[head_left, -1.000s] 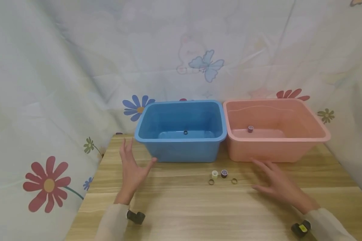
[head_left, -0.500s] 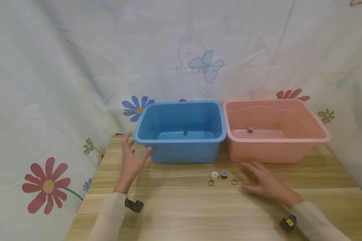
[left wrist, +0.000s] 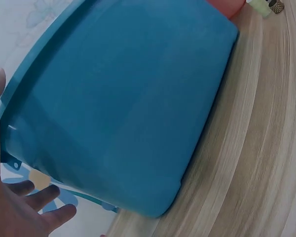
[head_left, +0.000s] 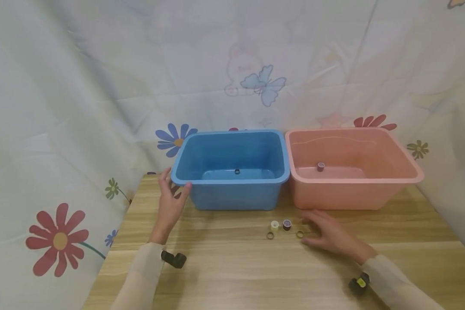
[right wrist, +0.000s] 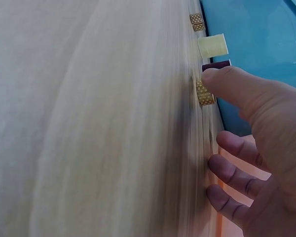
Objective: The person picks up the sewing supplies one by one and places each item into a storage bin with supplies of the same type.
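My left hand (head_left: 169,211) is at the left front corner of a blue bin (head_left: 234,197), thumb by the rim. In the left wrist view its fingers (left wrist: 42,197) spread below that rim; contact is unclear. My right hand (head_left: 331,234) hovers just right of a dimpled gold sewing ring (right wrist: 204,95), holding nothing, thumb and fingers apart. In the right wrist view the thumb partly covers a dark purple thread spool (head_left: 287,225). Beside it stand a pale yellow-green spool (head_left: 274,225) and another dimpled ring (right wrist: 196,21).
A pink bin (head_left: 341,196) adjoins the blue one on the right, with a purple spool (head_left: 320,167) inside. One small ring (head_left: 237,172) lies in the blue bin. Both bins stand on a wooden table (head_left: 232,267) before a flowered curtain (head_left: 205,64).
My right hand has moved left, closer to the gold ring and spools. The left hand has risen slightly toward the blue bin's rim. Spools and rings have stayed put.
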`<state>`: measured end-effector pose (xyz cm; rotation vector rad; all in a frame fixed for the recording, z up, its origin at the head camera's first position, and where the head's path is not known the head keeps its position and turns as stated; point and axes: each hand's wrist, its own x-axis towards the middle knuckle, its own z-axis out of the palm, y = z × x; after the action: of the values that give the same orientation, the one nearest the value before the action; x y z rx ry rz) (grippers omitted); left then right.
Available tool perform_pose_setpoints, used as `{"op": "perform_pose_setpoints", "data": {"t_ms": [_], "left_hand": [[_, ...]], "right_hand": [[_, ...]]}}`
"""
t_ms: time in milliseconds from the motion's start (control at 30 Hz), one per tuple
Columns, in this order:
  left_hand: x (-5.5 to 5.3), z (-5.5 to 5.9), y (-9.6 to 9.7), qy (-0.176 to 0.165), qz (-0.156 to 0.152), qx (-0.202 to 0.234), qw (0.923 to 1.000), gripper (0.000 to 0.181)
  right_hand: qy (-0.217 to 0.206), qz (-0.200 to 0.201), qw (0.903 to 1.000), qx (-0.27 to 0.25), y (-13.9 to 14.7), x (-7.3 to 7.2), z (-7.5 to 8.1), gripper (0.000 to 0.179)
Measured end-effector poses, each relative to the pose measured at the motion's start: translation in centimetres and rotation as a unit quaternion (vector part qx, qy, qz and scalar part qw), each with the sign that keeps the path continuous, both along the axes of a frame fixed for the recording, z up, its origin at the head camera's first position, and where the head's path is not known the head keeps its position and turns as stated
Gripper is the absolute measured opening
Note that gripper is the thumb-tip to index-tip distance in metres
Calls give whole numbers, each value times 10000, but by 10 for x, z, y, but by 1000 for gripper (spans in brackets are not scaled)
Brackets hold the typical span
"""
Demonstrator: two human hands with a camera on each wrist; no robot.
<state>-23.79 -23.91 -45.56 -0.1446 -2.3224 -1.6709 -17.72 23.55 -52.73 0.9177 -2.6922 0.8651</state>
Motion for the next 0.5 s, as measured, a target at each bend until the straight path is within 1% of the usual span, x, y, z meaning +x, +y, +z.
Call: {"op": "perform_pose_setpoints", "data": {"t_ms": [67, 200, 300, 400, 500], "left_hand": [[1, 3, 1, -79, -56, 65, 9999, 80], [10, 17, 7, -194, -118, 121, 9997, 77], [16, 25, 11, -204, -129, 88, 9997, 75], [17, 28, 12, -195, -117, 48, 9997, 75], [16, 28, 13, -163, -109, 25, 9998, 74]], "right_hand": [[-12, 31, 10000, 6, -2, -1, -1, 61], [-81, -12, 9999, 116, -5, -3, -4, 55], [-60, -42, 9998, 199, -6, -5, -6, 49], [35, -34, 9997, 256, -6, -7, -8, 44], [27, -51, 9996, 279, -6, -7, -8, 37]]}}
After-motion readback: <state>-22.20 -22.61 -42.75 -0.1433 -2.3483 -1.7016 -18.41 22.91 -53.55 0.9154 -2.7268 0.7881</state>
